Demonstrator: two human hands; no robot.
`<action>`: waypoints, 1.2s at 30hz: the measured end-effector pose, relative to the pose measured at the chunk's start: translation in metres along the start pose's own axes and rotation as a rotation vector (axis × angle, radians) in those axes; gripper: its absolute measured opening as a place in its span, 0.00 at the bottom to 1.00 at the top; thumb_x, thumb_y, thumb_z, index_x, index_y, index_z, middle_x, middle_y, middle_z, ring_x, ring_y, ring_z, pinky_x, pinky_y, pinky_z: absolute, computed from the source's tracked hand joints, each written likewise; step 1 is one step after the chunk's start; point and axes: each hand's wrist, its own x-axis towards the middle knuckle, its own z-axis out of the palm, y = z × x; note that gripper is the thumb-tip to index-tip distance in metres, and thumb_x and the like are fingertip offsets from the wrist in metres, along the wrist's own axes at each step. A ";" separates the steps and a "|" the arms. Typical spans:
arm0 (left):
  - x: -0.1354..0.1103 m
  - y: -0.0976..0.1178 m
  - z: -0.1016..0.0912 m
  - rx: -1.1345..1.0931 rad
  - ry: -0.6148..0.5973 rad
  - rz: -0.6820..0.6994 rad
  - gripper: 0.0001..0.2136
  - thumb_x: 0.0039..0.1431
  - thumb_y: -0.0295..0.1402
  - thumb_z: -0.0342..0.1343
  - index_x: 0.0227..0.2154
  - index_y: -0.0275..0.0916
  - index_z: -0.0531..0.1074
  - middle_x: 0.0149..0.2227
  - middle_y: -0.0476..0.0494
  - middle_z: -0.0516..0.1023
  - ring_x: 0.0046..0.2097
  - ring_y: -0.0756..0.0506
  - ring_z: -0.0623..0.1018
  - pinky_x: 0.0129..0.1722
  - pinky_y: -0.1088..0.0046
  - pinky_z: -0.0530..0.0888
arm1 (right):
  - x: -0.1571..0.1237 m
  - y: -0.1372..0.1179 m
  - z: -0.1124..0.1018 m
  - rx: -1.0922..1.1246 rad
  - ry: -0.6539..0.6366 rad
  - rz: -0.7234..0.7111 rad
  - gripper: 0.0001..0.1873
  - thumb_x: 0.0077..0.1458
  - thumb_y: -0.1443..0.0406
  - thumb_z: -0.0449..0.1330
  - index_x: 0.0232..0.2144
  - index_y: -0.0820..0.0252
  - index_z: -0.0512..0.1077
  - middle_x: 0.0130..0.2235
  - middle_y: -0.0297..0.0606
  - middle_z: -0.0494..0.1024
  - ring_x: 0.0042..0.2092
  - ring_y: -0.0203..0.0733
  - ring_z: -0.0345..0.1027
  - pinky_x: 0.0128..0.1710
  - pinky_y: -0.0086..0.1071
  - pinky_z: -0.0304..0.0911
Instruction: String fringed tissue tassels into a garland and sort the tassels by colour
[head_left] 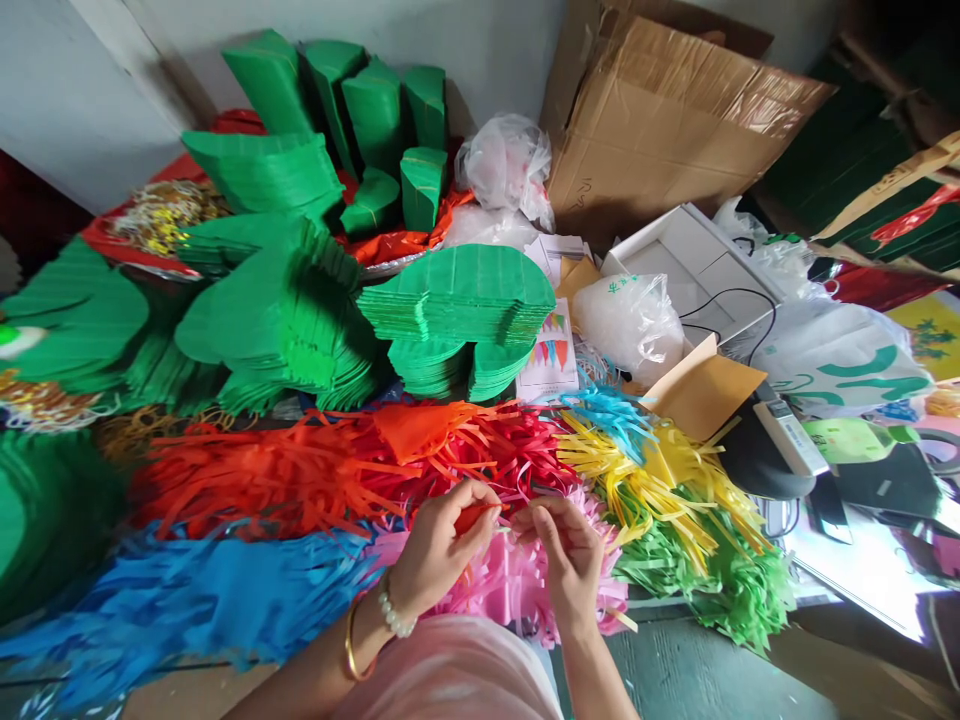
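My left hand (450,545), with a beaded bracelet and a gold bangle at the wrist, has thumb and index finger pinched together. A bit of orange-red shows inside its curl, too small to name. Close by, my right hand (566,545) also has its fingertips brought together, with something thin and pale at the tips. Both hands are held over pink fringed strips (506,580). Beyond them lie red fringed strips (517,445) and orange-red fringed strips (262,475). Blue fringed strips (225,590) spread to the left; yellow (667,490) and green fringed strips (742,590) lie right.
Stacks of green cut shapes (457,290) fill the back and left. Behind stands a cardboard box (675,110). A white open box (675,260), a plastic bag (630,320), a green bottle (855,440) and a dark phone (830,507) crowd the right side.
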 end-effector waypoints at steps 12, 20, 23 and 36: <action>0.004 -0.005 0.004 -0.217 -0.090 -0.060 0.09 0.62 0.40 0.53 0.33 0.38 0.67 0.29 0.52 0.70 0.30 0.51 0.68 0.31 0.78 0.66 | 0.002 -0.004 -0.002 -0.175 -0.135 -0.041 0.07 0.55 0.61 0.63 0.34 0.59 0.75 0.28 0.34 0.75 0.25 0.33 0.64 0.25 0.26 0.61; 0.006 -0.010 -0.001 -0.078 -0.127 -0.105 0.19 0.66 0.45 0.44 0.29 0.36 0.72 0.23 0.52 0.69 0.26 0.51 0.66 0.27 0.77 0.64 | 0.002 -0.013 -0.006 -0.391 -0.080 -0.277 0.05 0.57 0.65 0.60 0.31 0.58 0.76 0.27 0.33 0.76 0.28 0.36 0.66 0.27 0.27 0.60; 0.009 -0.014 -0.003 -0.020 -0.172 -0.091 0.20 0.66 0.45 0.45 0.29 0.36 0.74 0.23 0.51 0.73 0.26 0.51 0.69 0.26 0.77 0.64 | 0.004 -0.016 -0.005 -0.394 -0.107 -0.313 0.05 0.57 0.67 0.60 0.33 0.56 0.77 0.28 0.33 0.76 0.28 0.35 0.67 0.27 0.26 0.61; 0.017 0.001 -0.017 0.047 -0.389 0.032 0.17 0.69 0.38 0.42 0.38 0.38 0.75 0.30 0.48 0.80 0.32 0.50 0.77 0.36 0.78 0.70 | 0.009 -0.017 -0.012 -0.461 -0.174 -0.288 0.06 0.59 0.66 0.58 0.35 0.56 0.76 0.31 0.35 0.77 0.32 0.38 0.71 0.32 0.29 0.64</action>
